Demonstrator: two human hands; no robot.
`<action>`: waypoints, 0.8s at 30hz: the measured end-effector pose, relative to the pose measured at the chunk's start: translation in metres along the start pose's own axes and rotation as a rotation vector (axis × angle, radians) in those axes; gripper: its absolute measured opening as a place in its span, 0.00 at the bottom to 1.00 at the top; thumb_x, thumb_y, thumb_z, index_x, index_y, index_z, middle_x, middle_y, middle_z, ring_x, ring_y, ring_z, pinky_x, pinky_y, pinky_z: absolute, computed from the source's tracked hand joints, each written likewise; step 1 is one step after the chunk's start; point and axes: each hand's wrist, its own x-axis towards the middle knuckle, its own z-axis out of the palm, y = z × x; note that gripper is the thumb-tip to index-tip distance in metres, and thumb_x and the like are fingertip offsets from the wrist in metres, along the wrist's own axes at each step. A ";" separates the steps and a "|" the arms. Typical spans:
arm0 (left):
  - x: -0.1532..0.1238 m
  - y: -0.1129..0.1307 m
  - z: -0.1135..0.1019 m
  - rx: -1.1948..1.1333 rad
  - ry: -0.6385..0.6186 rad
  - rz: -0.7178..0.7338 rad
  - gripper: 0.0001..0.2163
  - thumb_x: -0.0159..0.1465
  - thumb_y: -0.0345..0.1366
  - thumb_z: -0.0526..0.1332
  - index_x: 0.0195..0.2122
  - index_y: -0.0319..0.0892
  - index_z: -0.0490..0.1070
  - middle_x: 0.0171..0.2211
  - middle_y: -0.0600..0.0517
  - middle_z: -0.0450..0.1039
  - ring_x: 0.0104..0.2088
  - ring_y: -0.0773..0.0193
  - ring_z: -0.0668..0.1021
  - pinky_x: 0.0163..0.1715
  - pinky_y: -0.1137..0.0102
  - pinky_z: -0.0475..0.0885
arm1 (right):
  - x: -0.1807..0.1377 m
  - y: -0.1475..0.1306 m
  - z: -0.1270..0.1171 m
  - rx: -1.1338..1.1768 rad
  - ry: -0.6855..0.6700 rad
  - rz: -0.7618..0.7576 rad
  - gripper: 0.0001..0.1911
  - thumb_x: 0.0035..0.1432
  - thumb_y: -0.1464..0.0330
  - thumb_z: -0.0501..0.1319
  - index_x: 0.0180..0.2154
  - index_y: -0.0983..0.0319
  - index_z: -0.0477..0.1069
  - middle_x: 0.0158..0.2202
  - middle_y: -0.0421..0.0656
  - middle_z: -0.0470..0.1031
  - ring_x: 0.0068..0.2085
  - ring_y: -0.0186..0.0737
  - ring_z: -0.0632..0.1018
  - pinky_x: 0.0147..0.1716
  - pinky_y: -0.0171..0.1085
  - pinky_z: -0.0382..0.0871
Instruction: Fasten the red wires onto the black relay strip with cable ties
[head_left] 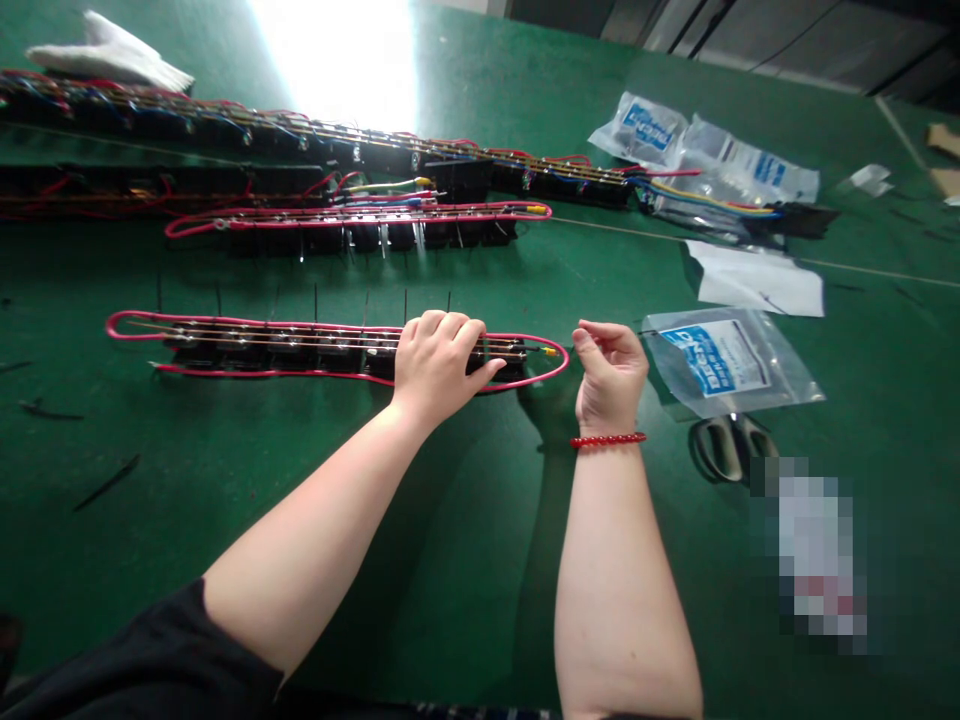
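Note:
My left hand (442, 360) lies over a long black strip assembly (292, 342), its fingers curled over the far edge and the thumb on the near side. Thin metal rods run along the strip, and a red wire (555, 372) loops around both ends. Several thin black cable ties (316, 300) stick up along its far side. Just past the strip's right end, my right hand (611, 365) is closed in a pinch. Whatever sits between its fingertips is too small to make out; a thin dark line shows behind that hand. A red bead bracelet (608, 440) circles the right wrist.
Behind lie a shorter wired strip (375, 232), a long wired strip (300, 135) and a white glove (112, 55). To the right are a labelled plastic bag (780, 365), scissors (720, 447), white paper (754, 280) and more bags (787, 180). Black scraps (109, 482) lie at left.

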 end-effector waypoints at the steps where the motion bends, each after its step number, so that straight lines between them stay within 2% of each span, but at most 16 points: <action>1: 0.000 0.000 0.000 0.003 0.000 0.000 0.15 0.64 0.51 0.62 0.45 0.49 0.72 0.47 0.48 0.76 0.51 0.49 0.70 0.49 0.56 0.64 | 0.000 0.000 0.000 0.008 -0.002 0.007 0.09 0.53 0.59 0.69 0.35 0.55 0.75 0.32 0.37 0.73 0.34 0.36 0.74 0.36 0.39 0.71; 11: 0.000 0.000 0.000 0.013 0.004 0.006 0.15 0.63 0.51 0.63 0.45 0.48 0.72 0.47 0.49 0.76 0.50 0.50 0.70 0.49 0.56 0.64 | 0.001 0.002 0.001 0.089 0.014 0.003 0.07 0.52 0.64 0.70 0.34 0.56 0.75 0.32 0.35 0.74 0.32 0.31 0.73 0.33 0.34 0.69; 24: 0.000 0.001 -0.001 0.012 0.013 0.013 0.15 0.64 0.51 0.62 0.45 0.48 0.72 0.47 0.49 0.76 0.49 0.50 0.71 0.48 0.57 0.64 | 0.001 0.001 0.002 0.122 0.025 0.019 0.05 0.52 0.66 0.68 0.33 0.57 0.75 0.29 0.35 0.72 0.30 0.30 0.72 0.32 0.34 0.69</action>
